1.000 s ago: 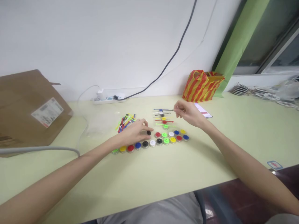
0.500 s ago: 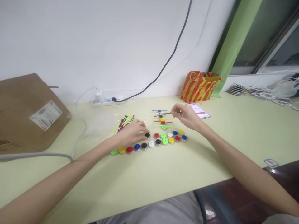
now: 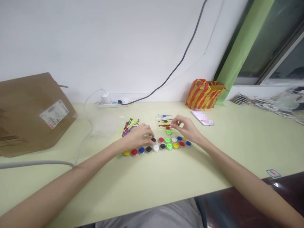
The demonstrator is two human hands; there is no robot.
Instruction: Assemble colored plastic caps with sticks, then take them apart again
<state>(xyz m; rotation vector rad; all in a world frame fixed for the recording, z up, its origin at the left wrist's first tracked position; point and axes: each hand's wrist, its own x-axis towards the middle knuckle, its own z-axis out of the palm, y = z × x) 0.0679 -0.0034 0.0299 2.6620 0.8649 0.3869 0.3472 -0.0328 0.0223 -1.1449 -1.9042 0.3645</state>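
Head view: over the last second the right hand (image 3: 187, 129) has come down and leftward, closing the gap to the left hand (image 3: 139, 136). Both now sit at the far edge of the rows of coloured caps (image 3: 169, 146) on the table (image 3: 152, 183). The right hand's thumb and forefinger pinch the end of a thin dark stick (image 3: 167, 120), which points away to its left. The left hand, fingers curled, grips a black cap (image 3: 153, 140) at its fingertips. A bundle of coloured sticks (image 3: 129, 124) lies just beyond it.
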